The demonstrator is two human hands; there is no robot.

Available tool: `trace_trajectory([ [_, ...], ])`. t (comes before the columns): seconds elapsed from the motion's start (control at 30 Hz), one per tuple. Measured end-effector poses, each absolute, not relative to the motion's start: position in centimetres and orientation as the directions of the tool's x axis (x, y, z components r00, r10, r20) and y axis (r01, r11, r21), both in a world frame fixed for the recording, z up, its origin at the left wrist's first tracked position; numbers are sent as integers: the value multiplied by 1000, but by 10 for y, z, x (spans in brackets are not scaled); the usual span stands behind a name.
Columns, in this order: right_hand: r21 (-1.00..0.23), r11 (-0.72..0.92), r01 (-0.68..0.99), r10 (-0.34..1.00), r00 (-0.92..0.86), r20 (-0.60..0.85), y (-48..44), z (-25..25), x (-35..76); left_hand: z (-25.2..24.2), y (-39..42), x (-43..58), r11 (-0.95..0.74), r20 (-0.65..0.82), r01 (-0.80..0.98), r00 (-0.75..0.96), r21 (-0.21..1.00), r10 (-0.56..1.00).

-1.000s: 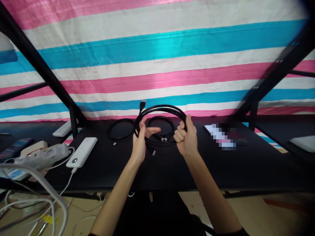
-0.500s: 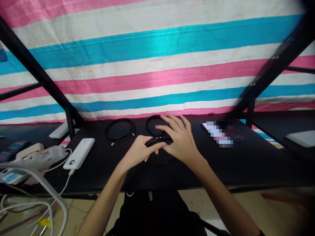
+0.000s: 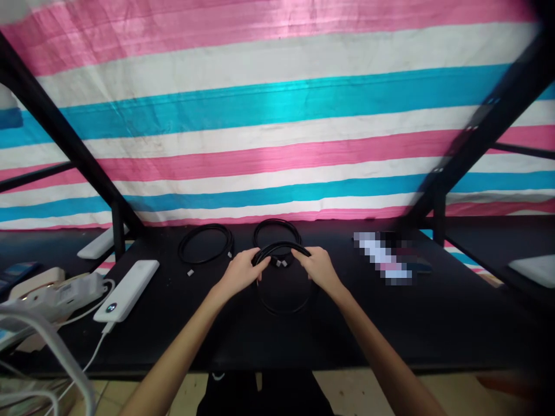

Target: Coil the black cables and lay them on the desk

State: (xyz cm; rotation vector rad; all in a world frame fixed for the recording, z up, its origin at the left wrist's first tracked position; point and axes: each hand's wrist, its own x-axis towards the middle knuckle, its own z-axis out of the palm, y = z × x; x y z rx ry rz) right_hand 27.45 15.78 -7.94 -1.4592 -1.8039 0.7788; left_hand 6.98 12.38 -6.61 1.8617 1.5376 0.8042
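Both hands grip a coiled black cable above the black table. My left hand pinches its left side, and my right hand closes round its right side. The lower loop hangs between and below them. Behind it lies another coiled black cable, with silvery plugs near the held coil. A third coil rests on the table to the left, with one plug at its right edge and a small plug below it.
On the left lie a white power bank with a white cable and a white power strip. A pixelated phone-like object is at right. Black metal posts slant up before a striped sheet.
My right hand, raised with spread fingers before, has come down and closed on the coil. The held cable now forms a wider arch between my hands. The view has tilted slightly upward.
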Motion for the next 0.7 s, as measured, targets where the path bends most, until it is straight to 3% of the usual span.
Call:
trace_trajectory([
  [0.13,-868,72,492,990,-144,1,207,-91,275,-83,170,70,-101,117,749,32,655,993],
  [0.33,-886,63,460,973,-225,-47,274,-104,271,-104,236,69,7,106,865,-70,503,992],
  [0.7,-763,158,627,979,-202,37,316,-133,280,-121,267,82,47,146,872,-134,487,980],
])
